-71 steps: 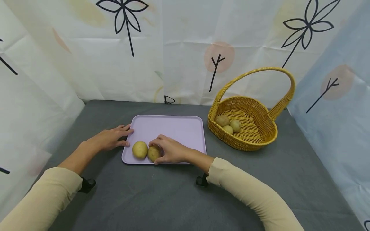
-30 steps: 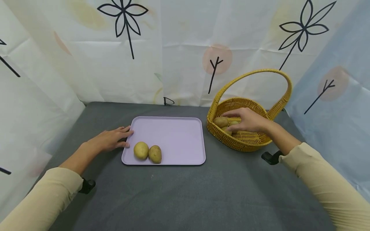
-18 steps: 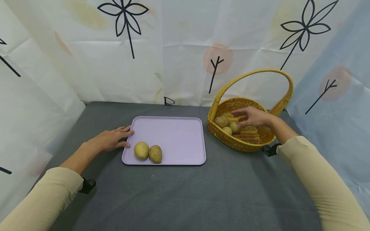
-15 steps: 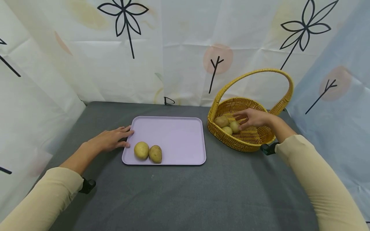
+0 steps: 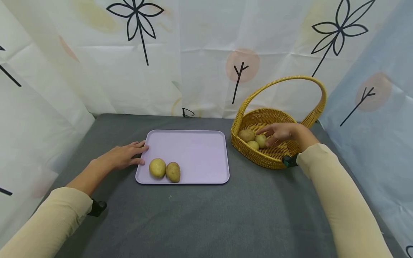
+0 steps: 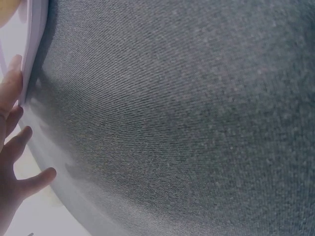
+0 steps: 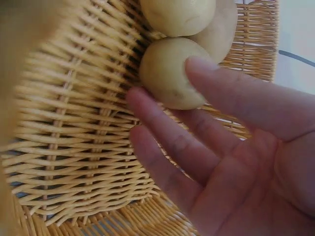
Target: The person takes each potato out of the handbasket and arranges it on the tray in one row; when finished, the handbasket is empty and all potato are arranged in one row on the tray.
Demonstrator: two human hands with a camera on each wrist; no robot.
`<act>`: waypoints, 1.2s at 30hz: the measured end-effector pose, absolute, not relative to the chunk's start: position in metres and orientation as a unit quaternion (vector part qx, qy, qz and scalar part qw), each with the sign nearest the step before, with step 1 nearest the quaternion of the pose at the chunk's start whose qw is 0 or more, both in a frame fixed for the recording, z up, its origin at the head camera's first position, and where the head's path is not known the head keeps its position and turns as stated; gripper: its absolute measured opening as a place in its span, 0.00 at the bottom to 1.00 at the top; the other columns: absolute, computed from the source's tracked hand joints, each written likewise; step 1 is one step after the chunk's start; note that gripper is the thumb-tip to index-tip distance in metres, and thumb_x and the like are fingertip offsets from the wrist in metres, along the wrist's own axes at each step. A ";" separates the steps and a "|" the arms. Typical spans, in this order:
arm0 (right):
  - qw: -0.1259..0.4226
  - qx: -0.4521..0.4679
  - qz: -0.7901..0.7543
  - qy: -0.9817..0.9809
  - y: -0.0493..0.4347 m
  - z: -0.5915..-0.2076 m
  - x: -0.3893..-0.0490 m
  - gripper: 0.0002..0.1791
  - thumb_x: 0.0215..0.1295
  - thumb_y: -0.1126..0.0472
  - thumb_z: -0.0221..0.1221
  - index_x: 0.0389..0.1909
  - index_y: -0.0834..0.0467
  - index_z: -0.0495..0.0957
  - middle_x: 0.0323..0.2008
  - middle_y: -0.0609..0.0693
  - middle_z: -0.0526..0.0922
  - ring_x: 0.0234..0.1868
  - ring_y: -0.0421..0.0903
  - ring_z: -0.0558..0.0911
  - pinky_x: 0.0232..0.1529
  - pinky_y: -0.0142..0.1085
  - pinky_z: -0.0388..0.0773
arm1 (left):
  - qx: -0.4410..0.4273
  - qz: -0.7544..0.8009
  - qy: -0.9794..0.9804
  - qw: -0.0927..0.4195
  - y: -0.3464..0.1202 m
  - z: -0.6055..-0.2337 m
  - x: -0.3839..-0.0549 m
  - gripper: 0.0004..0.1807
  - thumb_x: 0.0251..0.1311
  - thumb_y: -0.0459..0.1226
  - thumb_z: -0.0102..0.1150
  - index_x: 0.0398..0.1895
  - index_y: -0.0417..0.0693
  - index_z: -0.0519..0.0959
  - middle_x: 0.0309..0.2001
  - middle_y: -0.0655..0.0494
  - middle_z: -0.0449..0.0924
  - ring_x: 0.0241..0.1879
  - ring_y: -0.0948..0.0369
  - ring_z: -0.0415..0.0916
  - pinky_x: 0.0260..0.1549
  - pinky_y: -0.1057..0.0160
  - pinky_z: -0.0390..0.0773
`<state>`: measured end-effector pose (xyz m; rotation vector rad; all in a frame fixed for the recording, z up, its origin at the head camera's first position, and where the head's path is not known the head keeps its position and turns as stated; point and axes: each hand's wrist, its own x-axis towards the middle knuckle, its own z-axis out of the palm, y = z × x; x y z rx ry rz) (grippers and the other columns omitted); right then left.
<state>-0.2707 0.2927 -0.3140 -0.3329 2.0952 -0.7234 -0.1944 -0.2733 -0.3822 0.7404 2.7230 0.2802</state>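
My left hand (image 5: 124, 156) rests with spread fingers at the left rim of a lilac tray (image 5: 196, 154); in the left wrist view its fingers (image 6: 12, 88) touch that rim. Two potatoes lie side by side on the tray, a rounder potato (image 5: 157, 168) and a browner potato (image 5: 173, 172). My right hand (image 5: 281, 133) reaches into a yellow wicker basket (image 5: 269, 163) holding three potatoes. In the right wrist view its thumb overlaps a small pale potato (image 7: 170, 73), and its fairly straight fingers extend beside and behind that potato. Two other potatoes (image 7: 179, 14) press close against it.
The basket's tall handle (image 5: 287, 79) arches over the right forearm's side. A grey cloth (image 5: 193, 218) covers the table, and a patterned white curtain (image 5: 206, 82) hangs behind it. Black straps (image 5: 96, 208) sit at both wrists.
My right hand left the browner potato on the tray and moved right into the basket. Lately it has turned, and its fingers reach further around the small potato. The left hand has stayed put.
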 end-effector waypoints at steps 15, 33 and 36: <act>0.472 -0.103 -0.322 0.814 0.292 -0.317 -0.278 0.38 0.73 0.68 0.54 0.78 0.64 0.47 0.73 0.72 0.49 0.73 0.64 0.57 0.67 0.54 0.64 | 0.261 0.096 0.949 0.150 -0.273 -0.380 -0.193 0.37 0.68 0.50 0.58 0.72 0.36 0.64 0.73 0.31 0.55 0.71 0.32 0.53 0.56 0.29 0.62; 0.423 -0.119 -0.286 0.852 0.278 -0.318 -0.276 0.32 0.72 0.68 0.55 0.73 0.70 0.55 0.65 0.74 0.63 0.58 0.59 0.76 0.60 0.53 0.73 | 0.253 0.098 0.949 0.159 -0.272 -0.380 -0.193 0.37 0.68 0.49 0.58 0.73 0.36 0.64 0.73 0.31 0.54 0.71 0.32 0.53 0.56 0.28 0.60; 0.410 -0.142 -0.276 0.858 0.279 -0.315 -0.274 0.31 0.72 0.68 0.55 0.72 0.70 0.57 0.64 0.74 0.65 0.59 0.60 0.76 0.58 0.54 0.74 | 0.253 0.097 0.950 0.158 -0.273 -0.380 -0.193 0.37 0.68 0.49 0.58 0.73 0.36 0.64 0.73 0.31 0.54 0.71 0.32 0.53 0.56 0.27 0.60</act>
